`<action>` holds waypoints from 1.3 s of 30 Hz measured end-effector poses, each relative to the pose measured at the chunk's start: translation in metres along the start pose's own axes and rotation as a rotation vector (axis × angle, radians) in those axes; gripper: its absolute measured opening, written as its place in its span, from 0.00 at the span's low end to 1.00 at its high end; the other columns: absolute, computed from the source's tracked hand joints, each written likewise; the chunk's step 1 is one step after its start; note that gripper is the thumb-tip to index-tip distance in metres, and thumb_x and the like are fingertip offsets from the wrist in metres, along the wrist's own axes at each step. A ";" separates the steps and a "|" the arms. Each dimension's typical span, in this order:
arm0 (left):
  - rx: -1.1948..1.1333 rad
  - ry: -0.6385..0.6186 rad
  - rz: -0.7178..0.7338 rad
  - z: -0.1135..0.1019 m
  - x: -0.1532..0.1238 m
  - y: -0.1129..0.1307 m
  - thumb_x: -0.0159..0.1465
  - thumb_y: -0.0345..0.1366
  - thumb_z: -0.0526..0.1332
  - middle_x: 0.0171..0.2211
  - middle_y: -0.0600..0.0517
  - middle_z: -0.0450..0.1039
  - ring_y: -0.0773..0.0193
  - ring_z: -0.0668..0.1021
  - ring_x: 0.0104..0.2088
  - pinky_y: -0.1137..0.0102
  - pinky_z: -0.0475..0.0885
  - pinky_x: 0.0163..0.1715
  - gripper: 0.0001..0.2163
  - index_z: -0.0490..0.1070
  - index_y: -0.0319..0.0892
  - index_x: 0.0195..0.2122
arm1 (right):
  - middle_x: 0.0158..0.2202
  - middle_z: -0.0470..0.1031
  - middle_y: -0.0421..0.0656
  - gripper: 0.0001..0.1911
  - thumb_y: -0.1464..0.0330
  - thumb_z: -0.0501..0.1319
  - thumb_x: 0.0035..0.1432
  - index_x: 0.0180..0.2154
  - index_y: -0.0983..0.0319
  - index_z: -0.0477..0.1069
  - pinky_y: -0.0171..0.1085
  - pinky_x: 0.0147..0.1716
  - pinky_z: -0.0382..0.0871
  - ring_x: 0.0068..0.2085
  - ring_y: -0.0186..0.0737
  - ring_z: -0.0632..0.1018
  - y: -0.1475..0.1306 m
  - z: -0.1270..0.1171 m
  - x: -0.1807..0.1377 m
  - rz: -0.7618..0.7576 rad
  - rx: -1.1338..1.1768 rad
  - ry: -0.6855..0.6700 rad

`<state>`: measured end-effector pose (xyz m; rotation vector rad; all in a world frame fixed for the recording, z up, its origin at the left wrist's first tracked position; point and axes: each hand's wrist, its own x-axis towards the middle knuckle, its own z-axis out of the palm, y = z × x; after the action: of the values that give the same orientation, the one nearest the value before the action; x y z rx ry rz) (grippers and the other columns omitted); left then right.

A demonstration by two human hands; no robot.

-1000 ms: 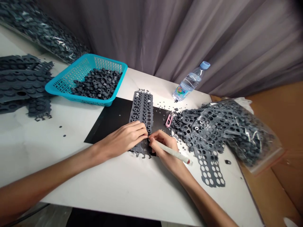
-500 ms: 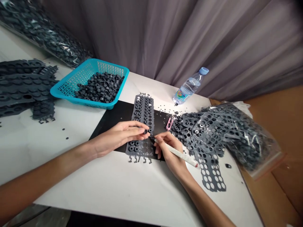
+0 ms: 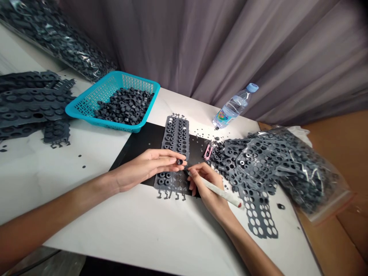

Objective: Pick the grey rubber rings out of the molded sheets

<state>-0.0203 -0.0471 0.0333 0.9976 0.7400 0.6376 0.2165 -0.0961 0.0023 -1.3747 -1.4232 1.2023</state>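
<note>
A grey rubber sheet studded with small rings lies on a black mat. My left hand rests over its near part, fingertips pinching a small dark rubber ring. My right hand holds a white pen-like tool like a pencil, its tip touching the sheet right beside that ring. The two hands almost meet above the sheet's lower rows.
A turquoise basket holds several loose rings. Emptied punched sheets pile at right beside a plastic bag. A water bottle, a pink clip, stacked sheets at left and a bagged batch behind surround the mat.
My left hand has lifted off the sheet and opened out, now pinching a freed ring at its fingertips. The right hand with the tool has shifted slightly right.
</note>
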 end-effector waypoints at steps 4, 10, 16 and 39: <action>0.015 -0.012 0.013 0.004 0.000 0.001 0.72 0.40 0.64 0.58 0.46 0.78 0.52 0.78 0.61 0.58 0.68 0.68 0.14 0.80 0.44 0.55 | 0.28 0.74 0.38 0.15 0.55 0.62 0.71 0.39 0.60 0.73 0.31 0.21 0.70 0.24 0.34 0.75 0.001 0.000 0.000 0.005 0.006 -0.012; 0.355 0.299 0.319 -0.022 -0.012 0.048 0.74 0.43 0.61 0.58 0.47 0.79 0.51 0.79 0.59 0.55 0.71 0.65 0.14 0.80 0.44 0.54 | 0.29 0.75 0.39 0.15 0.55 0.62 0.71 0.40 0.60 0.74 0.31 0.21 0.69 0.25 0.34 0.75 0.003 0.001 -0.002 0.031 0.007 -0.006; 1.340 0.816 0.575 -0.085 -0.014 0.068 0.77 0.42 0.58 0.68 0.53 0.69 0.49 0.66 0.70 0.50 0.56 0.72 0.16 0.75 0.42 0.60 | 0.29 0.75 0.39 0.15 0.55 0.62 0.71 0.41 0.59 0.74 0.30 0.21 0.68 0.25 0.34 0.76 0.002 0.002 -0.002 0.025 -0.003 -0.001; 1.184 0.000 0.375 0.009 0.009 -0.021 0.76 0.39 0.59 0.51 0.51 0.68 0.58 0.76 0.51 0.62 0.70 0.54 0.12 0.70 0.49 0.58 | 0.28 0.74 0.37 0.04 0.68 0.61 0.66 0.37 0.60 0.73 0.30 0.24 0.66 0.25 0.33 0.74 0.000 -0.006 -0.002 0.010 -0.011 -0.019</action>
<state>-0.0055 -0.0533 0.0153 2.2597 0.9460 0.4848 0.2223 -0.0973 0.0032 -1.3835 -1.4399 1.2187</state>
